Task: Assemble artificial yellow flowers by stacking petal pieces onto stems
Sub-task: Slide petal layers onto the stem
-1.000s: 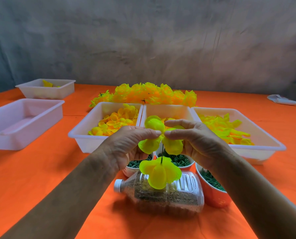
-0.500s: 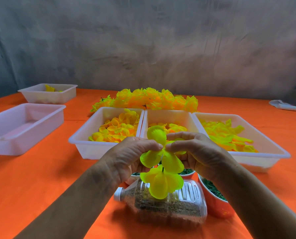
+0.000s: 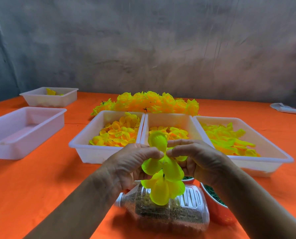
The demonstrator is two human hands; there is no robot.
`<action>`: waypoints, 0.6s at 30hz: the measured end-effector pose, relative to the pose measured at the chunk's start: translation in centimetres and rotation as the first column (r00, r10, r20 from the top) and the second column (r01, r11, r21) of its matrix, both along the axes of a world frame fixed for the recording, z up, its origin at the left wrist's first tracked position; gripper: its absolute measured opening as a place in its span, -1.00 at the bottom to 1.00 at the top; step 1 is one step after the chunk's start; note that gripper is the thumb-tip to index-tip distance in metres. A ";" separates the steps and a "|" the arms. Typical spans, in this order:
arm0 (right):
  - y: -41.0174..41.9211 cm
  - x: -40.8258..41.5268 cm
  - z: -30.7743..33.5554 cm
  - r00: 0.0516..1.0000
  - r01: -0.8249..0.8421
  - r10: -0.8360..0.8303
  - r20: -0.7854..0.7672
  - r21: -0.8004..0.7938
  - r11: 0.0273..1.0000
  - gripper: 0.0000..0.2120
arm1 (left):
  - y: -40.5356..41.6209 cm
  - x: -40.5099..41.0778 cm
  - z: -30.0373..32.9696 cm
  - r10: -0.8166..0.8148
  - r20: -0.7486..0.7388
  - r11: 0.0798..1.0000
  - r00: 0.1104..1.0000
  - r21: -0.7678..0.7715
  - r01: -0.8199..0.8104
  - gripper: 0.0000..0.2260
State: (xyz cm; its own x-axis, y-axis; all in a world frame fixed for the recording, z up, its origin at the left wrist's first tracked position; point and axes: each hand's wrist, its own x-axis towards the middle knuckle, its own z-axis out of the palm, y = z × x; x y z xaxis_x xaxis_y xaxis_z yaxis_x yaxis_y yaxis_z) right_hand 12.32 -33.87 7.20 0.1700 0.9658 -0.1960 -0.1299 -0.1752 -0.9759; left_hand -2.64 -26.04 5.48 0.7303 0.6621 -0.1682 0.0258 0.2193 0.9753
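Both hands (image 3: 162, 163) pinch petal piece (image 3: 158, 140) | orange tbl (image 3: 31, 183) | grey wall (image 3: 161, 49)

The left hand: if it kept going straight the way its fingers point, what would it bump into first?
The left hand points right, across the petal piece pinched between both hands. It would meet that petal piece at once, then the fingertips of the right hand just behind it.

There is just one camera, worn on the person's head. It looks forward and down, very close to the two hands (image 3: 162, 163) low in the middle. Farther off it sees across the orange desk (image 3: 31, 178) to a gray wall (image 3: 143, 49).
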 end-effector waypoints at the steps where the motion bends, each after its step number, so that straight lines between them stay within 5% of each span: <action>1: 0.0 0.0 0.0 1.000 -0.010 0.010 -0.004 0.004 1.000 -0.76 | 0.0 0.1 -0.1 0.035 -0.020 0.999 0.999 0.028 -0.035 -0.97; 7: -0.2 0.1 0.2 0.999 -0.034 0.032 0.044 0.041 0.999 -0.72 | -0.1 -0.1 0.0 0.109 -0.010 0.978 0.994 0.181 -0.106 -0.89; 15: -0.3 0.1 0.3 0.997 -0.073 0.072 0.025 0.028 0.997 -0.58 | 0.0 0.0 0.0 0.078 -0.008 0.993 0.997 0.093 -0.077 -0.91; 18: -0.2 0.1 0.4 0.998 -0.062 0.061 0.018 0.018 0.998 -0.67 | -0.2 0.1 0.2 0.047 -0.010 0.997 0.999 0.056 -0.047 -0.83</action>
